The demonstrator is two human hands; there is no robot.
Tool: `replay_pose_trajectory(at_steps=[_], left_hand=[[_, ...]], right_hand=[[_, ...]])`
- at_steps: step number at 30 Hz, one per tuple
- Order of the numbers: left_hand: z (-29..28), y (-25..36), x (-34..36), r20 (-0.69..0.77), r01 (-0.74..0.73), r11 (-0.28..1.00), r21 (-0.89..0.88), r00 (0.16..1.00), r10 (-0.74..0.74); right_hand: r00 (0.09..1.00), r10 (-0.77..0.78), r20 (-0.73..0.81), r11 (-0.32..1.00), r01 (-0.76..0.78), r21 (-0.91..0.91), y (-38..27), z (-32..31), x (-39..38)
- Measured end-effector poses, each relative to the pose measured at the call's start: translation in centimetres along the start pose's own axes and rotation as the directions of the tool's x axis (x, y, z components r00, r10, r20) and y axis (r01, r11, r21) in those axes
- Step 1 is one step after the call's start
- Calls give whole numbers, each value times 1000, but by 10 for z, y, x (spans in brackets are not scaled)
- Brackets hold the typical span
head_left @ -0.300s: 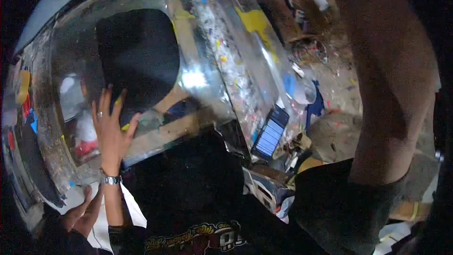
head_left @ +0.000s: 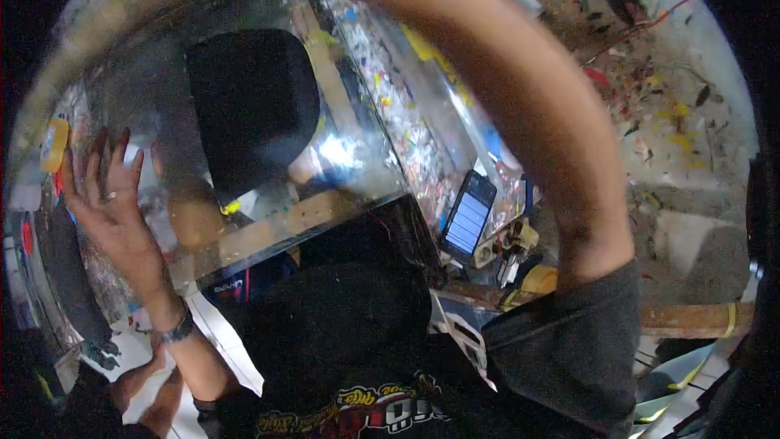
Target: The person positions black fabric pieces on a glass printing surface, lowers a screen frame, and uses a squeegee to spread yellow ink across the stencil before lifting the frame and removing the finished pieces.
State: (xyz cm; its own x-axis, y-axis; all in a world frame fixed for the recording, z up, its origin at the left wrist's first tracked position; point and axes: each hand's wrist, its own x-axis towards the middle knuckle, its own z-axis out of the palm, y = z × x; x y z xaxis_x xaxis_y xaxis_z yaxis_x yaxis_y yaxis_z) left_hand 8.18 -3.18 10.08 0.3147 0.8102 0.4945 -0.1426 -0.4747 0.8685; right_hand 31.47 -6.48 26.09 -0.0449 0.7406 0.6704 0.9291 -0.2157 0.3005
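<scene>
My left hand (head_left: 114,203), with a ring and a wristwatch, is spread at the left side of the glass-topped table (head_left: 268,228); nothing shows in it. Its fingertips are nearest a yellow rounded object (head_left: 54,146), whose kind I cannot make out. A flat black panel with rounded corners (head_left: 252,106) lies on the table, right of that hand. My right arm (head_left: 561,97) arches across the top of the view towards the upper left. Out there my right hand (head_left: 69,61) is smeared by motion, so its fingers and anything in them cannot be read.
A phone with a lit screen (head_left: 469,215) rests on the paint-specked surface right of the glass. Beside it sits a cream-coloured machine part (head_left: 516,240). A dark strip of cloth (head_left: 77,276) hangs along the left edge. The floor (head_left: 682,130) at right is littered with scraps.
My left hand has moved left, off the edge of the black panel, towards the yellow object. My right arm has swung from the right side across the top to the left.
</scene>
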Motion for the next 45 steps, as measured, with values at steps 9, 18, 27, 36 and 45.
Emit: replay_pose_trajectory(at_steps=[9,18,27,36,45], left_hand=[[-62,-57,-79,32,612,790,-49,791,-611],[-48,-51,-82,-74,560,819,126,829,-555],[-57,-50,-77,-21,719,693,-51,693,-721],[-57,-44,-64,28,817,574,-52,576,-817],[-60,-52,-72,23,823,566,-47,568,-823]], right_hand=[[750,-50,660,896,-257,361,-68,42,-112],[929,-139,343,906,-20,422,-72,62,-153],[845,-112,523,931,-95,353,-25,152,-91],[787,-175,592,885,-138,445,1,163,-56],[865,-376,332,841,167,515,-43,101,-143]])
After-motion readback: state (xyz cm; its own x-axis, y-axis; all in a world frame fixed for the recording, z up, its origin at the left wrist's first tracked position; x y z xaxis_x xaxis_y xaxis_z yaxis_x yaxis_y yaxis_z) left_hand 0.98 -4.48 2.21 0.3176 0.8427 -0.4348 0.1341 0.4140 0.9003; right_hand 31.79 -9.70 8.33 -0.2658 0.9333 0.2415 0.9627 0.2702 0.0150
